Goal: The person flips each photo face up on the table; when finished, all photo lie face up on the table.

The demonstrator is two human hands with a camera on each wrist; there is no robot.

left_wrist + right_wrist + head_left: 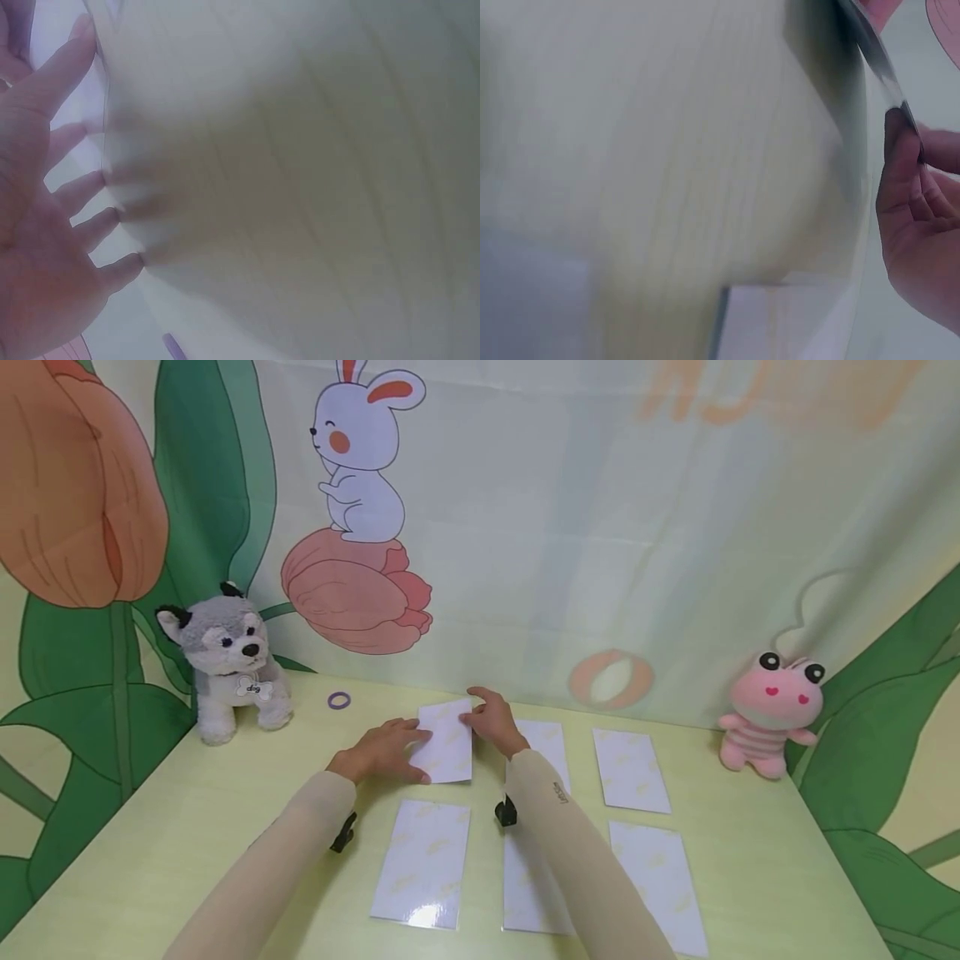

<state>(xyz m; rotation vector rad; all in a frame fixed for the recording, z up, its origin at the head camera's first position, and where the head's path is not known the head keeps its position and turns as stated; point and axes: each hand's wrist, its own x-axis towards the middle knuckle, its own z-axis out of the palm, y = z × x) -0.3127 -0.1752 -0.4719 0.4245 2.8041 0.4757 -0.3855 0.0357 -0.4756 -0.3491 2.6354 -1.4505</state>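
Note:
A white card [447, 753] with faint yellow marks is raised at its right side, at the back left of a set of similar cards. My right hand [493, 720] pinches its right edge between thumb and fingers; the right wrist view shows the card [876, 64] edge-on, tilted over the table. On the other side, my left hand [381, 750] has its fingers spread, with thumb and fingertips at the card's left edge. In the left wrist view the fingertips of this left hand [45, 195] meet the table surface.
More white cards lie flat: front left [423, 860], front middle [528, 893], front right [660, 885], back middle [551, 742] and back right [632, 770]. A purple ring [330, 701] lies behind my left hand. A husky plush [240, 656] sits left, a pink frog plush [776, 706] right.

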